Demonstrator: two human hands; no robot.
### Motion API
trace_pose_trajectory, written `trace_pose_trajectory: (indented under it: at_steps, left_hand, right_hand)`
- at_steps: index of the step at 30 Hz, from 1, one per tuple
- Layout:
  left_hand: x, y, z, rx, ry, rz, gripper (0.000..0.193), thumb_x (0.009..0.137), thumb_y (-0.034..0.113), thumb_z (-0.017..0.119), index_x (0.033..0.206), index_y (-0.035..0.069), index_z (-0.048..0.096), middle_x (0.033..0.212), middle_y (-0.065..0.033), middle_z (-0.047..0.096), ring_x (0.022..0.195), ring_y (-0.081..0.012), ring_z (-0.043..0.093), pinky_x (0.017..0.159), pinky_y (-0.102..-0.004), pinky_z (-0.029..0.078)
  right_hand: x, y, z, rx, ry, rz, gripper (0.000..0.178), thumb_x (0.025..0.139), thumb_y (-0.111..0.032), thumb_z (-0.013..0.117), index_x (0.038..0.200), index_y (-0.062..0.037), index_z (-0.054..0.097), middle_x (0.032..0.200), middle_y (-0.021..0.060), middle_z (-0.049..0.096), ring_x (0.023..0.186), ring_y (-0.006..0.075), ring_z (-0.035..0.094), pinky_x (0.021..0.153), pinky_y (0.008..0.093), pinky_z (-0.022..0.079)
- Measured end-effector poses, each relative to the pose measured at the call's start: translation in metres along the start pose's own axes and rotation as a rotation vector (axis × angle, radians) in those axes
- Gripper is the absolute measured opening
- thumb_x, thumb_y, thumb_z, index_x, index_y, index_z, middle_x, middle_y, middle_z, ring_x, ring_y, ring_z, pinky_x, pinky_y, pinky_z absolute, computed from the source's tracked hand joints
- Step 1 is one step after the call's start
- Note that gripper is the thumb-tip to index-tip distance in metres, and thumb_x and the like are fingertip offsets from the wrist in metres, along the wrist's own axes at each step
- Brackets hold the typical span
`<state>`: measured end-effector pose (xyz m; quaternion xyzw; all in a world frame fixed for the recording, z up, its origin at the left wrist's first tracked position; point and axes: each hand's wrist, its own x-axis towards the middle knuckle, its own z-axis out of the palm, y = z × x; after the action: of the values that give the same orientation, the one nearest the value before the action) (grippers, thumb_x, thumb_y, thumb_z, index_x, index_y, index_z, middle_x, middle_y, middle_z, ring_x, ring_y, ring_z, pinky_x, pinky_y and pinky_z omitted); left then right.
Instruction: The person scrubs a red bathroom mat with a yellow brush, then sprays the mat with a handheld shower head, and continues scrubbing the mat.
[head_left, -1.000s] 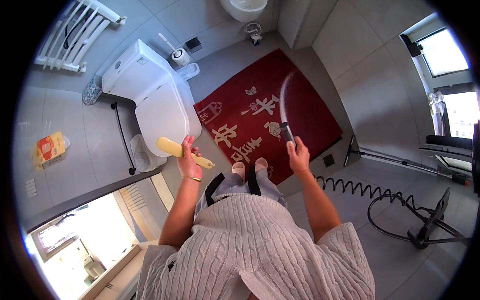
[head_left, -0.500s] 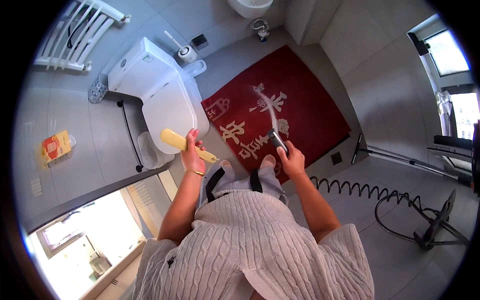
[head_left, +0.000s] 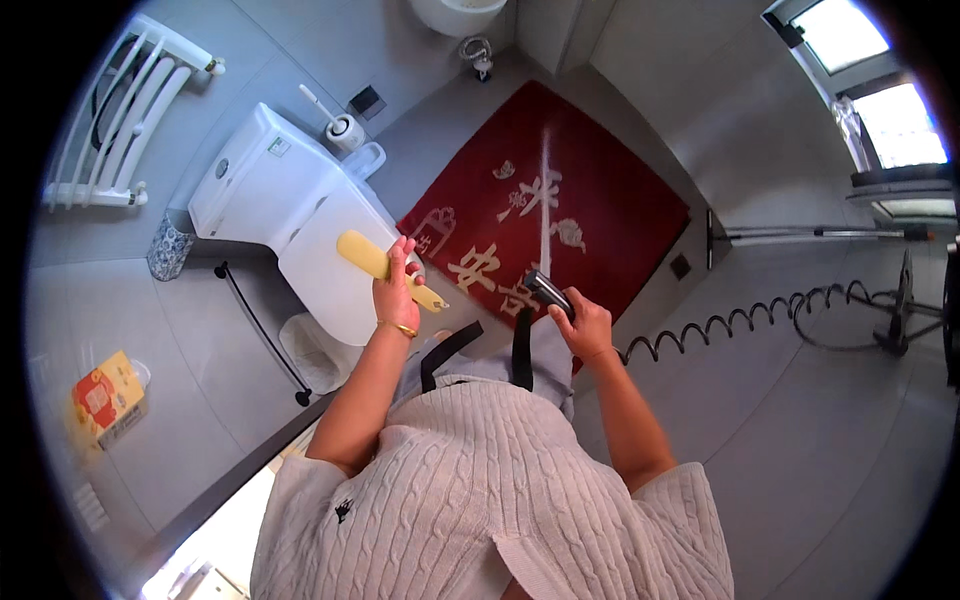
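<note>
My right hand point(head_left: 588, 328) is closed around a dark handheld sprayer point(head_left: 548, 294), thumb along its body. A thin white jet of water point(head_left: 545, 215) runs from the nozzle across the red mat point(head_left: 460, 175), which bears pale characters and motifs. My left hand point(head_left: 394, 296), with a gold bangle at the wrist, grips the middle of a flat yellow paddle-shaped tool point(head_left: 361, 252), shaped like a brush's back; its narrow end has a hole, and no bristles show. The tool is held above the lidded white toilet point(head_left: 325, 250). A black coiled hose point(head_left: 740, 322) trails right from beside my right forearm.
A toilet brush in its holder point(head_left: 345, 132) stands behind the toilet, and a patterned bin point(head_left: 171, 246) beside it. A white towel radiator point(head_left: 130, 120) hangs at upper left. A yellow-orange box point(head_left: 108, 398) is at left. A long-handled squeegee point(head_left: 780, 233) leans at right.
The view has turned and shifted. The water jet now reaches straighter and farther across the mat, towards its far corner. Both hands keep their hold.
</note>
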<state>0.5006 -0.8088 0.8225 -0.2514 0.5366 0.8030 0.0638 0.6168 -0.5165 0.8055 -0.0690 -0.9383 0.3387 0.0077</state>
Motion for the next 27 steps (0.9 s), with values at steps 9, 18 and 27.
trace_pose_trajectory:
  at_steps: [9, 18, 27]
  left_hand:
    - [0.005, 0.015, -0.132, 0.173, -0.051, -0.133, 0.043, 0.099, 0.037, 0.059, 0.128, 0.006, 0.059, 0.121, -0.0027, 0.064, 0.081, -0.0085, 0.048, 0.066, -0.0242, 0.045]
    - [-0.024, 0.001, -0.186, 0.182, 0.001, -0.183, 0.045, 0.098, 0.039, 0.059, 0.128, 0.005, 0.060, 0.120, -0.0024, 0.065, 0.081, -0.0086, 0.050, 0.065, -0.0240, 0.045]
    - [-0.050, -0.006, -0.205, 0.220, 0.021, -0.141, 0.047, 0.099, 0.039, 0.058, 0.130, 0.004, 0.058, 0.121, -0.0037, 0.064, 0.080, -0.0090, 0.050, 0.065, -0.0239, 0.045]
  right_hand:
    - [-0.100, -0.112, 0.091, 0.045, -0.178, 0.159, 0.040, 0.088, -0.048, 0.063, 0.097, -0.0095, 0.062, 0.074, 0.0130, 0.065, 0.071, 0.0343, 0.065, 0.063, 0.0443, 0.050]
    - [-0.130, -0.157, 0.142, 0.099, -0.380, 0.117, 0.044, 0.087, -0.052, 0.061, 0.103, -0.0111, 0.066, 0.085, 0.0155, 0.067, 0.079, 0.0363, 0.065, 0.070, 0.0466, 0.051]
    - [-0.150, -0.137, 0.135, 0.126, -0.415, 0.096, 0.045, 0.087, -0.054, 0.060, 0.100, -0.0117, 0.065, 0.085, 0.0159, 0.067, 0.080, 0.0373, 0.064, 0.071, 0.0474, 0.051]
